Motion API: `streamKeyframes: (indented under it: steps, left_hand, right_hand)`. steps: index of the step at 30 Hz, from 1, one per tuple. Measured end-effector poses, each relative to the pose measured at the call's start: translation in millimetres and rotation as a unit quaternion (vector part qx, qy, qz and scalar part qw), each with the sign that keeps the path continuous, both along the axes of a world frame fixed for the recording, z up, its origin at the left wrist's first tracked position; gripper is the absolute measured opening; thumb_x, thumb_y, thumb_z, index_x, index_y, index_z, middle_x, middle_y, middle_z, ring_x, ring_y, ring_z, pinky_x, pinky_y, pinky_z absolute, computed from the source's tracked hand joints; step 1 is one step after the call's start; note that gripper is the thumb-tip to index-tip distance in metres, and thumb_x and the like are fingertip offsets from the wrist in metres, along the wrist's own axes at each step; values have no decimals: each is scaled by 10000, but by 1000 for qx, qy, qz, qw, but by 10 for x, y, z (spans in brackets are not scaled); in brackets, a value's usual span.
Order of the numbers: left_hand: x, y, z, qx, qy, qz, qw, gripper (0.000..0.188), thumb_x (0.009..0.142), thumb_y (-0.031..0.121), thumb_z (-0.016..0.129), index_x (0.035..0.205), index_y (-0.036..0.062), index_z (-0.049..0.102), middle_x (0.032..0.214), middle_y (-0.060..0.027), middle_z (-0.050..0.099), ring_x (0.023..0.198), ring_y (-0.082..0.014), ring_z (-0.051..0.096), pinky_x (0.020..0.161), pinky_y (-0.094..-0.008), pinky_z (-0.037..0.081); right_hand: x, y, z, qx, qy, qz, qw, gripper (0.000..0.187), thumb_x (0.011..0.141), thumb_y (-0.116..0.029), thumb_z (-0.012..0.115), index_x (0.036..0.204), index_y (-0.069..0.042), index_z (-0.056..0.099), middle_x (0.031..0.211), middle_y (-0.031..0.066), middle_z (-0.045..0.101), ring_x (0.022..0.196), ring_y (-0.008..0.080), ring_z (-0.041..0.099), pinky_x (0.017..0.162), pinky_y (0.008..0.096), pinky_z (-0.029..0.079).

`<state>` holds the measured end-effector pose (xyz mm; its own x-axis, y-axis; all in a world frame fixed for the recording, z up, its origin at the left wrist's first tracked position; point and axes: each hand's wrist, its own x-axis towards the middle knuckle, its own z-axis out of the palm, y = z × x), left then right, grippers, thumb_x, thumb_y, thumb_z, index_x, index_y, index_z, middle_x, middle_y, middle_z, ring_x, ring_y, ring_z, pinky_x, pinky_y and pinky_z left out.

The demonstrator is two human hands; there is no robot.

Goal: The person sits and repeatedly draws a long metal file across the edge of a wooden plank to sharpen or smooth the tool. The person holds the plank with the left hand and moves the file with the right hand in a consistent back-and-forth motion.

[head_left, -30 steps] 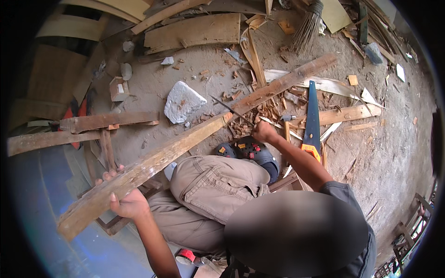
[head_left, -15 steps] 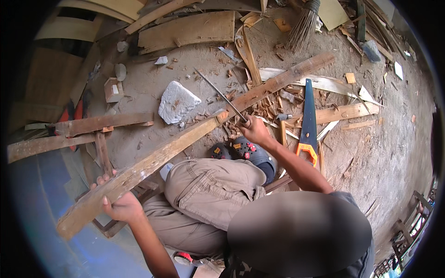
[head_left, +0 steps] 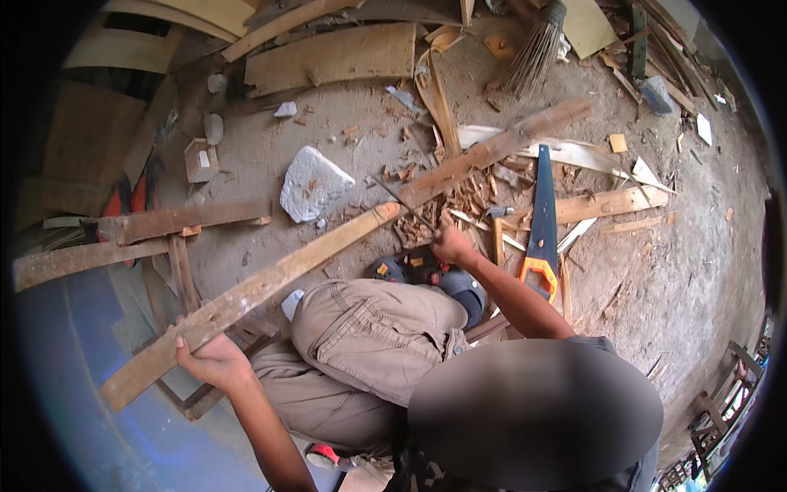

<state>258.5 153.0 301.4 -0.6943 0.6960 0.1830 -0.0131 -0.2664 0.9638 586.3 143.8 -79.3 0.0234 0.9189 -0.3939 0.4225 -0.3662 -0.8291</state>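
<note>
A long wooden beam (head_left: 275,275) slants from lower left toward the middle, with a pale, freshly cut patch at its upper part. My left hand (head_left: 211,358) is closed around its lower portion, thumb over the near edge. In my right hand (head_left: 451,241), closed on its handle end, is a long, narrow metal blade (head_left: 397,197); whether it is a knife seen edge-on or a file, I cannot tell. The blade crosses the beam at the pale patch. Beyond it runs a reddish-brown length of wood (head_left: 500,149), and I cannot tell whether both are one piece.
A handsaw (head_left: 543,209) with an orange handle lies right of my right hand, beside a hammer head (head_left: 498,211). Wood chips (head_left: 471,193) cover the ground ahead of my shoes. A whitish stone (head_left: 316,184) lies left of centre; a wooden frame (head_left: 176,221) stands at left.
The blade has come down and nearer me, with my right hand slightly lower. The beam has turned a little in my left hand, whose fingers have shifted.
</note>
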Motion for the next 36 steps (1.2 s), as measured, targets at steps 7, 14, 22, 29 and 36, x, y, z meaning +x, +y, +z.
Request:
streamKeyframes:
  steps: [7, 14, 22, 29, 36]
  left_hand:
    - [-72, -180, -22, -18, -23, 33, 999, 575, 918, 341, 571, 1342, -19, 423, 1363, -154, 477, 1296, -255, 442, 1129, -431, 316]
    - [27, -135, -30, -19, -9, 38, 999, 615, 915, 358, 580, 1368, -18, 401, 1394, -162, 453, 1312, -251, 429, 1130, -428, 313]
    - [12, -136, -63, -40, -12, 52, 998, 640, 923, 369, 576, 1388, -26, 386, 1402, -174, 452, 1308, -266, 441, 1126, -436, 322]
    - [-197, -259, -95, -53, -33, 50, 997, 636, 928, 362, 577, 1391, -29, 385, 1410, -182, 454, 1305, -281, 449, 1117, -442, 336]
    - [-41, -132, -84, -53, -13, 75, 996, 628, 923, 369, 587, 1377, -22, 401, 1403, -171, 453, 1313, -274, 434, 1106, -443, 346]
  right_hand:
    - [-20, 370, 673, 53, 84, -20, 995, 245, 795, -201, 638, 917, 12, 636, 789, 231, 672, 732, 403, 656, 693, 436, 515]
    - [81, 196, -218, -36, -81, 83, 993, 211, 799, -187, 655, 814, 18, 612, 694, 217, 617, 642, 307, 610, 699, 422, 522]
    - [35, 93, -95, -3, 29, 8, 1000, 175, 806, -153, 648, 867, 10, 634, 729, 228, 611, 665, 338, 619, 687, 417, 515]
    - [56, 491, 901, 101, 122, -88, 983, 237, 802, -215, 669, 838, 18, 642, 715, 211, 645, 727, 365, 672, 697, 437, 521]
    - [192, 450, 286, -68, -32, 108, 991, 325, 807, -227, 686, 994, 34, 635, 836, 288, 667, 827, 437, 673, 768, 464, 529]
